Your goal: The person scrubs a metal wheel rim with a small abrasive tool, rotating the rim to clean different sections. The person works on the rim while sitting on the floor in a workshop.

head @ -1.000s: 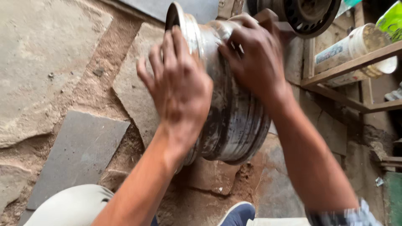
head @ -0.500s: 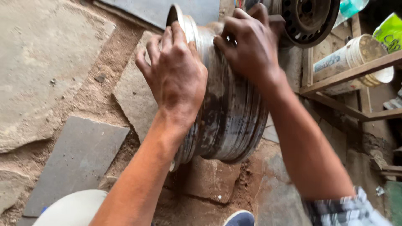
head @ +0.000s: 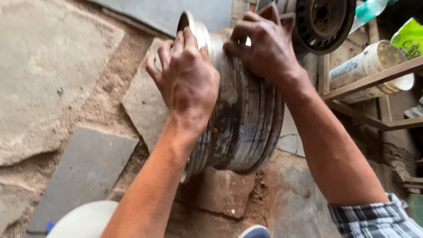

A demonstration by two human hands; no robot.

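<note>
A bare silver metal wheel rim (head: pixel 240 128) stands upright on its edge on the stone and dirt ground. My left hand (head: pixel 187 79) presses flat on its near left flange, fingers curled over the lip. On top of the barrel rests my right hand (head: pixel 266 44), fingers wrapped over the far edge. Both hands grip the rim from above. The rim's face is hidden from this angle.
A dark steel wheel (head: pixel 324 22) leans behind the rim. At the right, a wooden shelf (head: pixel 374 79) holds a white bucket (head: pixel 374 66) on its side. Flat stone slabs (head: pixel 88 172) lie in the sandy ground. A white rounded object (head: pixel 83 220) and a shoe tip (head: pixel 253 231) sit at the bottom.
My right hand has slid further over the top of the rim toward its far edge. The left hand has stayed on the near flange. The view shifted slightly.
</note>
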